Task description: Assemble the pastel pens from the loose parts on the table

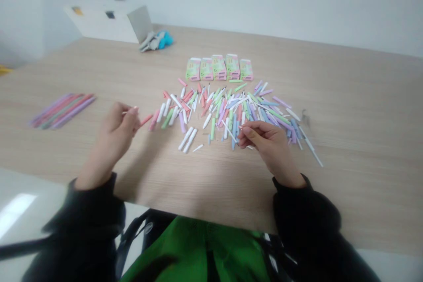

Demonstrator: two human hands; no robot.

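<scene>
Pen heap [224, 112] on a wood table [346, 97], two bare hands right at it
Left hand [115, 136] at 8 o'clock from the heap, fingers [131, 112] pinched shut on a thin pale stick [126, 113], just beside a pink pen [146, 120]; right hand [269, 147] at 5 o'clock, fingertips [246, 134] closed together on a thin white pen [233, 136]; five pink and green boxes [218, 67] in a row at 12 o'clock; small pile of pens [62, 111] far off at 9 o'clock

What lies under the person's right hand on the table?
The right hand covers the edge of a pile of pastel pen parts; white and blue pieces show beside it, but anything beneath the palm is hidden.
</scene>
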